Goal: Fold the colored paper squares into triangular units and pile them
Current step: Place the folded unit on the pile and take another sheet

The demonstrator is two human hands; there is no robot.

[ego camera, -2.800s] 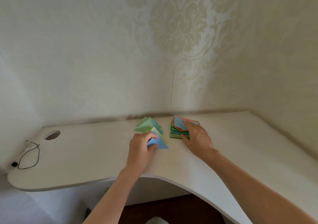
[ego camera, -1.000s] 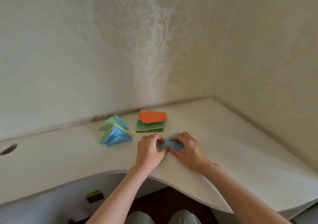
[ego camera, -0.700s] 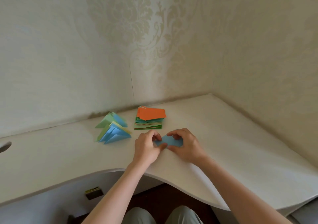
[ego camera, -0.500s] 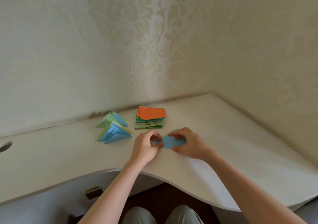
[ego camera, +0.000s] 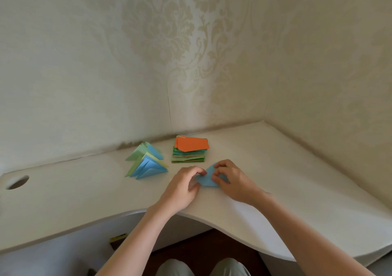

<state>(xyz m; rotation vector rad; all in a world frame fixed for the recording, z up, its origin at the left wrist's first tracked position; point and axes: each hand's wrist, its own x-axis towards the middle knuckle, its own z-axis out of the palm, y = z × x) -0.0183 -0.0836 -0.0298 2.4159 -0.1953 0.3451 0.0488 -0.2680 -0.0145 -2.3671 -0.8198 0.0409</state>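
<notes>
A: Landmark is the stack of paper squares (ego camera: 189, 153), orange sheet on top, green and teal edges below it. It sits on the white bench (ego camera: 84, 195), close to the wall.

B: Noted. Where is the working piece?

A: Blue paper (ego camera: 206, 177), just in front of the stack, toward the person, flat on the bench. Partly folded; one pointed flap stands up between the hands.

B: Grip on each side?

A: Left hand (ego camera: 182, 187) in front and slightly left of the stack, fingers curled, thumb and fingertips pinching the blue paper's left edge. Right hand (ego camera: 232, 180) in front and slightly right, fingers curled over the paper's right part, clamped on it. The hands cover much of the sheet, so the exact fold lines are hard to read.

B: Anything else around?

A: Pile of folded triangles (ego camera: 146, 161), just left of the stack, not touching it. Pale green, yellow and blue units, fanned with points upward. Far left of the stack, a round cable hole (ego camera: 17, 182) in the bench top. Behind the stack, patterned cream wallpaper (ego camera: 180, 42), meeting a side wall at a corner to the right. Below the bench edge, the person's knees (ego camera: 203, 268) in light trousers, and a small yellow-labelled object (ego camera: 118, 237) under the bench; too small to identify.
</notes>
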